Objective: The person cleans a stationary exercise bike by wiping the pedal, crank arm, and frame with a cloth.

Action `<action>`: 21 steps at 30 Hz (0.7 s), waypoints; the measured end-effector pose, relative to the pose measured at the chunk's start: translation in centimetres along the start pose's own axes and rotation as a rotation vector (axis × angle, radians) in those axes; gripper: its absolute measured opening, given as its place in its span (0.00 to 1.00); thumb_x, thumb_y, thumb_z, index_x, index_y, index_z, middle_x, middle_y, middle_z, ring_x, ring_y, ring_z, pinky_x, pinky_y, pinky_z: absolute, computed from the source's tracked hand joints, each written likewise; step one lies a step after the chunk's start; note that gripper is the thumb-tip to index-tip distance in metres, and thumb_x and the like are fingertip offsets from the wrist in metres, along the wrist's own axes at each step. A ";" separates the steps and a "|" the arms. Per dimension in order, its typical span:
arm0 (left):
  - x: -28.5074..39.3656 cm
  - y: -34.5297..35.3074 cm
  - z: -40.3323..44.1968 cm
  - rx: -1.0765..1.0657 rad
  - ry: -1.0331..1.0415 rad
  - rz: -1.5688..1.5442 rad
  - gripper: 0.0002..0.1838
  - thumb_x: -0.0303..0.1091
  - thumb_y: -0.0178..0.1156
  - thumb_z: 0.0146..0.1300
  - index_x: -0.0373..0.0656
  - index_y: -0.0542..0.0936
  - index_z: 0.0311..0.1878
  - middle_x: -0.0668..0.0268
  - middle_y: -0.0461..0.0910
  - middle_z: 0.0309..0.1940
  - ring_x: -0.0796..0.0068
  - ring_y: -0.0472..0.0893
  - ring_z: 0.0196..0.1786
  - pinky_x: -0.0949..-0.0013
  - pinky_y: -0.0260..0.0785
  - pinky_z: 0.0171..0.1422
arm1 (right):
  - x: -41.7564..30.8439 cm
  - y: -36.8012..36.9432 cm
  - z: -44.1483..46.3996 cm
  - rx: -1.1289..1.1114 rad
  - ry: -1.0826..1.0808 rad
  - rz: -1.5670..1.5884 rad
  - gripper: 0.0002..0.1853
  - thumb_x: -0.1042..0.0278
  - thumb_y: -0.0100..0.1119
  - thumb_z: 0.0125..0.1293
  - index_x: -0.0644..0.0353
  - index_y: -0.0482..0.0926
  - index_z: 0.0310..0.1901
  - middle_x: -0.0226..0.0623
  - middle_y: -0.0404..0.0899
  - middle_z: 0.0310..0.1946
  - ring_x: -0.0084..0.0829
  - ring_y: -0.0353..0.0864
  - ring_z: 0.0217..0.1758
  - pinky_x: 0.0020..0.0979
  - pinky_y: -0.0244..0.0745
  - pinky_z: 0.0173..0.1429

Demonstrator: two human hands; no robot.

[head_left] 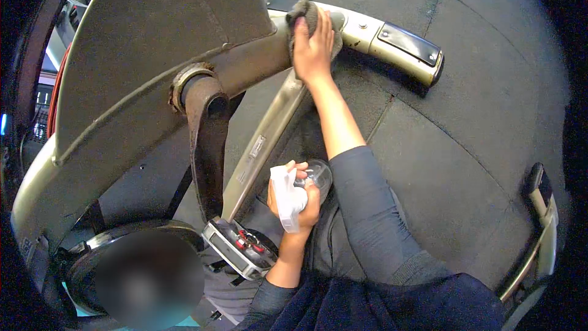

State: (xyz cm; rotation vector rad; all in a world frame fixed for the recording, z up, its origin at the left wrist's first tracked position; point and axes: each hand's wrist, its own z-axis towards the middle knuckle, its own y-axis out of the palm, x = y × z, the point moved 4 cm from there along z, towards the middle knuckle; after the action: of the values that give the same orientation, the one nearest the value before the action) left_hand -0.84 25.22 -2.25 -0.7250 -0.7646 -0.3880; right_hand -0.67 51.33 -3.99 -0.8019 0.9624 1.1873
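My right hand (313, 49) presses a grey cloth (303, 13) against the metal frame (254, 61) of a machine, close to where it joins the crossbar with a black end cap. Below it, my left hand (306, 205) is closed around a clear spray bottle (318, 178) with a white spray head (286, 199). The bottle is held over my lap, apart from the frame. A crank arm (206, 129) hangs from the frame, with a pedal (240, 250) at its lower end, to the left of my left forearm.
The crossbar (398, 46) reaches right over the dark tiled floor (447, 147). A thin metal bar (263, 141) runs down from the joint. A wide grey guard (147, 30) fills the upper left. Another metal part (545, 227) stands at the far right.
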 end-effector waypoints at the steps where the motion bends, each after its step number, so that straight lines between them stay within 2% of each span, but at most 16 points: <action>1: -0.1 0.0 -0.1 0.003 0.001 -0.014 0.23 0.21 0.59 0.44 0.30 0.74 0.49 0.58 0.80 0.34 0.66 0.80 0.36 0.66 0.73 0.45 | 0.7 -0.2 0.3 0.012 0.033 0.039 0.34 0.45 0.41 0.69 0.62 0.55 0.68 0.48 0.52 0.70 0.48 0.43 0.76 0.48 0.36 0.75; 2: -0.2 0.0 -0.2 0.006 0.002 -0.018 0.23 0.21 0.59 0.44 0.30 0.74 0.49 0.58 0.80 0.34 0.66 0.80 0.36 0.66 0.73 0.45 | 1.3 -0.2 0.4 0.024 0.065 0.077 0.35 0.44 0.41 0.70 0.63 0.53 0.69 0.49 0.50 0.70 0.50 0.41 0.76 0.48 0.36 0.76; 3: -0.3 0.1 -0.3 -0.025 0.005 -0.027 0.25 0.19 0.58 0.45 0.31 0.72 0.51 0.58 0.79 0.35 0.67 0.79 0.39 0.66 0.71 0.48 | 2.0 -0.2 0.2 0.009 0.152 0.089 0.40 0.43 0.40 0.69 0.67 0.47 0.70 0.53 0.43 0.72 0.53 0.37 0.76 0.46 0.34 0.76; 4: -0.3 0.3 -0.3 -0.057 0.009 -0.036 0.26 0.16 0.57 0.46 0.33 0.70 0.54 0.58 0.77 0.36 0.68 0.78 0.43 0.67 0.68 0.51 | 2.0 -0.2 0.1 0.009 0.146 0.086 0.40 0.43 0.40 0.69 0.67 0.47 0.70 0.53 0.43 0.72 0.53 0.37 0.76 0.46 0.34 0.76; 6: 0.0 0.4 -0.2 -0.076 -0.007 -0.016 0.26 0.17 0.57 0.46 0.33 0.70 0.54 0.59 0.77 0.35 0.68 0.78 0.42 0.67 0.69 0.50 | 2.3 0.0 -0.6 0.056 0.257 0.131 0.42 0.42 0.39 0.69 0.69 0.43 0.70 0.56 0.38 0.73 0.55 0.35 0.76 0.47 0.33 0.76; 7: 0.1 0.5 -0.1 -0.096 -0.023 0.009 0.26 0.17 0.57 0.46 0.33 0.70 0.54 0.60 0.77 0.34 0.68 0.79 0.42 0.67 0.70 0.49 | 1.4 -0.2 -0.8 0.008 0.219 0.087 0.43 0.41 0.39 0.69 0.71 0.42 0.70 0.59 0.35 0.73 0.55 0.32 0.76 0.47 0.32 0.76; 10: 0.0 0.6 0.0 -0.064 0.061 -0.007 0.26 0.18 0.58 0.46 0.33 0.71 0.54 0.62 0.76 0.32 0.68 0.79 0.41 0.67 0.71 0.48 | -2.8 0.0 -2.3 -0.166 -0.048 0.017 0.45 0.36 0.39 0.68 0.66 0.40 0.72 0.51 0.33 0.74 0.53 0.27 0.77 0.56 0.27 0.74; 12: 0.0 0.7 0.0 -0.033 0.032 -0.011 0.24 0.19 0.59 0.45 0.31 0.73 0.51 0.60 0.77 0.32 0.66 0.80 0.38 0.66 0.73 0.46 | -6.0 0.0 -3.8 -0.238 -0.167 -0.008 0.47 0.35 0.39 0.66 0.65 0.38 0.72 0.48 0.33 0.75 0.52 0.25 0.77 0.58 0.23 0.73; 14: -0.3 0.7 -0.2 -0.007 0.003 -0.011 0.23 0.20 0.60 0.44 0.30 0.74 0.48 0.59 0.79 0.31 0.64 0.82 0.36 0.65 0.74 0.43 | -7.9 0.2 -5.2 -0.212 -0.195 0.109 0.47 0.34 0.38 0.66 0.64 0.36 0.72 0.48 0.32 0.75 0.51 0.24 0.77 0.58 0.22 0.72; 17: -0.7 0.4 -0.6 0.052 -0.059 -0.106 0.23 0.20 0.59 0.44 0.31 0.74 0.49 0.59 0.78 0.29 0.64 0.82 0.37 0.65 0.74 0.44 | -7.8 0.4 -5.2 -0.183 -0.181 0.120 0.45 0.37 0.37 0.68 0.64 0.39 0.72 0.48 0.37 0.74 0.51 0.29 0.77 0.56 0.23 0.73; 19: -0.5 0.3 -0.4 0.044 -0.030 -0.081 0.23 0.20 0.59 0.44 0.31 0.74 0.49 0.59 0.78 0.30 0.65 0.82 0.37 0.65 0.74 0.44 | -6.9 0.3 -4.3 -0.165 -0.210 0.071 0.41 0.40 0.37 0.69 0.63 0.44 0.72 0.45 0.43 0.73 0.48 0.35 0.77 0.54 0.27 0.74; 20: -0.3 0.3 -0.3 0.039 0.006 -0.061 0.23 0.20 0.59 0.44 0.31 0.74 0.49 0.59 0.79 0.30 0.65 0.82 0.37 0.66 0.74 0.44 | -6.5 0.2 -3.7 -0.094 -0.215 0.093 0.36 0.43 0.38 0.69 0.59 0.51 0.70 0.40 0.51 0.71 0.45 0.40 0.77 0.51 0.30 0.75; 21: -0.2 0.3 -0.2 0.041 0.005 -0.061 0.23 0.20 0.59 0.44 0.31 0.74 0.49 0.59 0.79 0.30 0.65 0.82 0.37 0.66 0.74 0.44 | -5.8 0.2 -3.0 -0.098 -0.192 0.080 0.34 0.44 0.39 0.70 0.57 0.54 0.70 0.39 0.53 0.70 0.44 0.41 0.76 0.51 0.30 0.75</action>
State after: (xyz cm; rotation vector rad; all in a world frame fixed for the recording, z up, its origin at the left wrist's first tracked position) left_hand -0.74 25.24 -2.66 -0.6637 -0.7888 -0.4280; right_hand -1.97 46.48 0.16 -0.7172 0.7898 1.3635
